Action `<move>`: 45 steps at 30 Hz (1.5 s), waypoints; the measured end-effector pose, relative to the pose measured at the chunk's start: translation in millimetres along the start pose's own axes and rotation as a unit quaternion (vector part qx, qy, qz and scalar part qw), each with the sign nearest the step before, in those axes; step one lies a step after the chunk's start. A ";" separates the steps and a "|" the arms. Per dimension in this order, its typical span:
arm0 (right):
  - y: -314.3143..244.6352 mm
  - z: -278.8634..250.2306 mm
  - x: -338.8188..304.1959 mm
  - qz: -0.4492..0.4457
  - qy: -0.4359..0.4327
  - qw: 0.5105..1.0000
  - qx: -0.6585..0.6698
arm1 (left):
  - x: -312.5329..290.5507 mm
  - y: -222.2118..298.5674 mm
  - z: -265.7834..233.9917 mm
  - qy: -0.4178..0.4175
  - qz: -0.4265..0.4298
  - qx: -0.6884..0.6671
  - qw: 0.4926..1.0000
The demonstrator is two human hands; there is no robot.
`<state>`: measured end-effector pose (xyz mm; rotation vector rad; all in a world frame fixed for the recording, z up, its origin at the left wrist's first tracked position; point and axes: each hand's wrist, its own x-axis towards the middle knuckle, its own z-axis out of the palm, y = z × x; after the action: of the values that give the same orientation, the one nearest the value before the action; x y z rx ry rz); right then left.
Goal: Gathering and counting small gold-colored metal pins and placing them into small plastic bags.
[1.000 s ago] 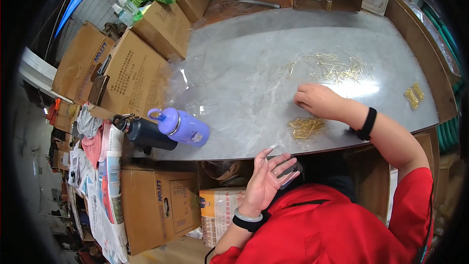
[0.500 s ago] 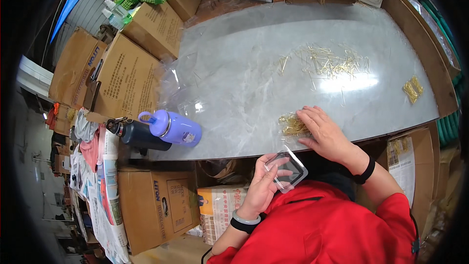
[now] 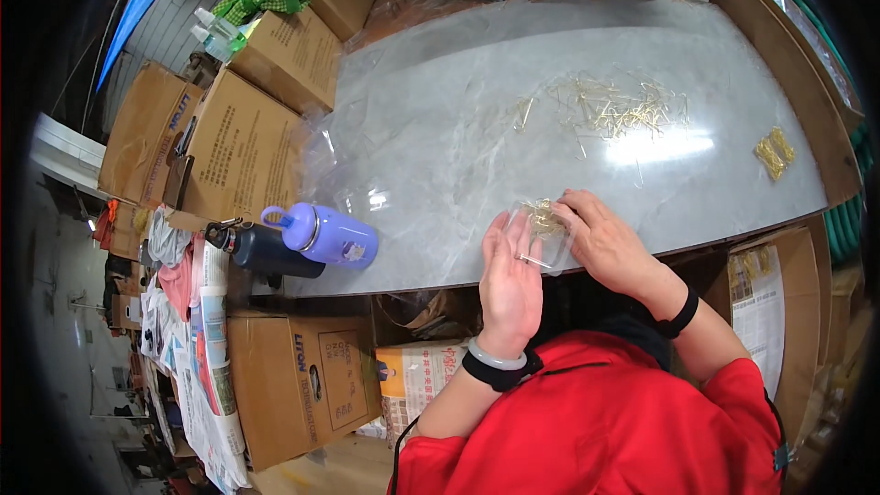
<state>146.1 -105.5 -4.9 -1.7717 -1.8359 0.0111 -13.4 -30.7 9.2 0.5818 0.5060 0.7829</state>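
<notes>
Clear plastic packaging (image 3: pixel 553 243) holding thin gold-coloured wire hooks (image 3: pixel 543 215) is between my two hands at the table's near edge. My left hand (image 3: pixel 510 289) is at its left side, with long fingers against the clear plastic and the palm partly turned up. My right hand (image 3: pixel 610 240) curls over its right side, fingertips at the far edge and partly hidden. Whether the two plastic parts are joined cannot be made out. Farther off lies a loose scatter of gold hooks (image 3: pixel 623 108). Two small bundles of gold pieces (image 3: pixel 775 153) rest at the right.
A purple bottle (image 3: pixel 337 236) and a dark bottle (image 3: pixel 266 247) lie tilted at the table's left corner. Thin clear plastic pieces (image 3: pixel 321 151) are behind them. Cardboard boxes (image 3: pixel 240 142) line the left side, and a cardboard wall (image 3: pixel 788 64) edges the right.
My left hand has moved up and right, bringing the clear plastic piece from over my lap to the hooks at the table edge. My right hand now curls at the packaging instead of lying flatter.
</notes>
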 end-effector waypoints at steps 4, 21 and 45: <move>0.9 1.3 -1.1 0.006 0.012 1.000 0.009 | -12.9 9.7 0.7 0.023 0.033 0.098 0.994; -15.3 14.7 12.6 -0.014 0.016 1.000 0.018 | -48.7 -15.8 -80.0 0.093 -0.228 0.154 0.957; -60.5 15.5 -41.0 -0.112 -0.046 0.976 0.184 | -92.9 14.5 -43.5 -0.003 -0.198 0.048 0.979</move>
<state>82.4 -144.3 -10.2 -1.3249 -1.9415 0.3294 -103.8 -81.1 5.8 0.5495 0.6332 0.3791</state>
